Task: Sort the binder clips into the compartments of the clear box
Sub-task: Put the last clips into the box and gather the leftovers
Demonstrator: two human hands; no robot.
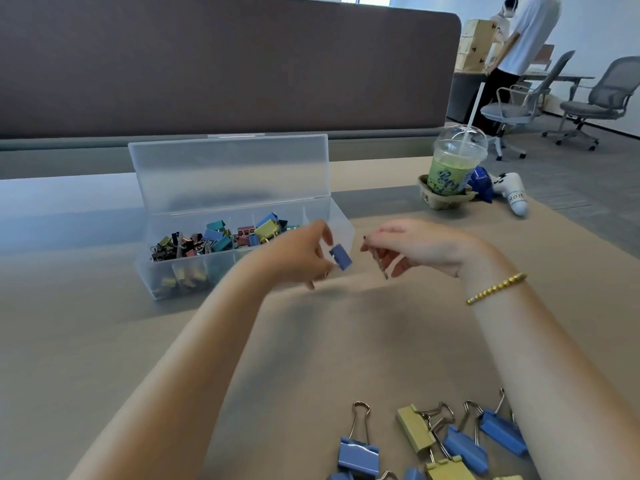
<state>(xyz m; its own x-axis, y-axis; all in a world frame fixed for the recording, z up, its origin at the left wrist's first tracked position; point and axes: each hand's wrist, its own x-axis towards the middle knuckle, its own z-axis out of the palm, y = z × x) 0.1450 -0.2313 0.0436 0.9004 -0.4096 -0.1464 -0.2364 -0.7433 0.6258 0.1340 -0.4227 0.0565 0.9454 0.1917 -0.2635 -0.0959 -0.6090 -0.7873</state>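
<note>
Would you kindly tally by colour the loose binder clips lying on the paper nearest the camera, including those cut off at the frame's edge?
Blue clips: 5
Yellow clips: 3
Total: 8

one head view looks forward and down, close over the table [104,341], toward the clear box [242,265].
</note>
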